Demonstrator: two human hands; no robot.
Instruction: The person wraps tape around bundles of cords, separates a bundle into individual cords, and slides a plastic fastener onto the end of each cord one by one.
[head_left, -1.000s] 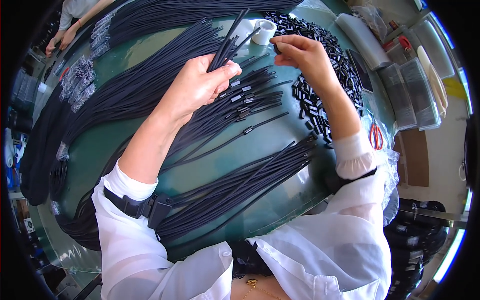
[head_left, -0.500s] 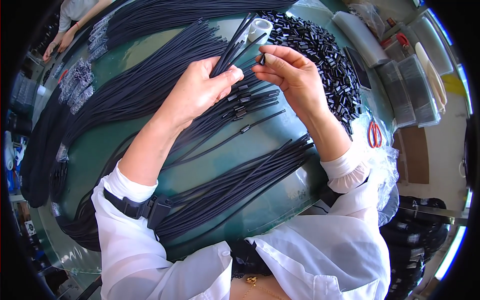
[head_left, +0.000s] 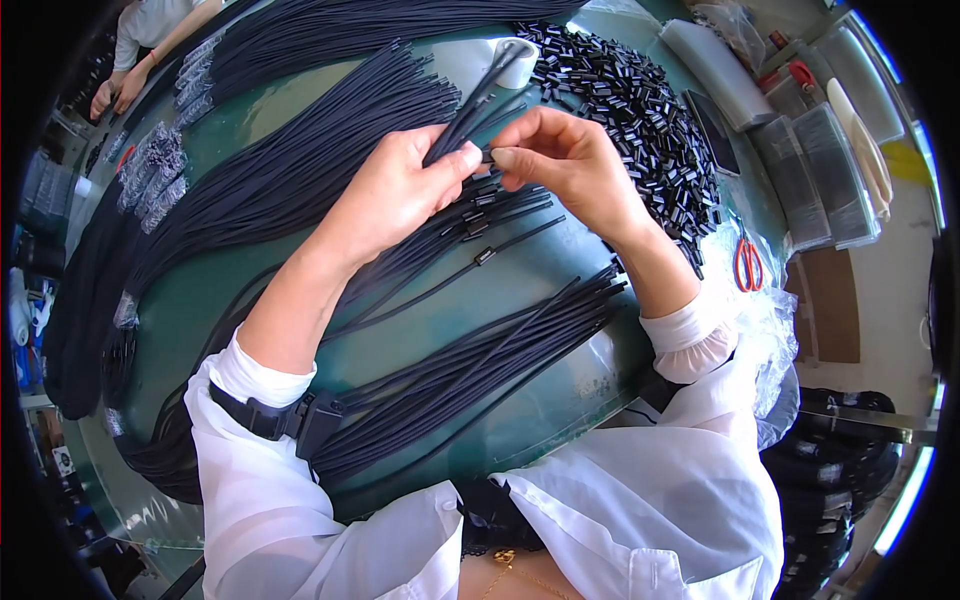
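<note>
My left hand is closed round several black cords, whose ends stick up past the thumb. Facing it, my right hand pinches a small black tubular piece between thumb and fingers, right at the left thumb tip. Whether a cord end is inside that piece is hidden by the fingers. Under both hands lie more cords with small black pieces on them, one such piece showing clearly on a single cord. To the right spreads a large heap of loose black pieces.
A thick bundle of black cords crosses the green table, and another bundle lies nearer me. White tape roll stands behind my hands. Red-handled scissors rest on the right. At far left are another person's hands.
My right hand has moved left and slightly down, bringing the small black piece against my left fingertips. The cords in my left hand have tilted slightly; that hand stays closed on them.
</note>
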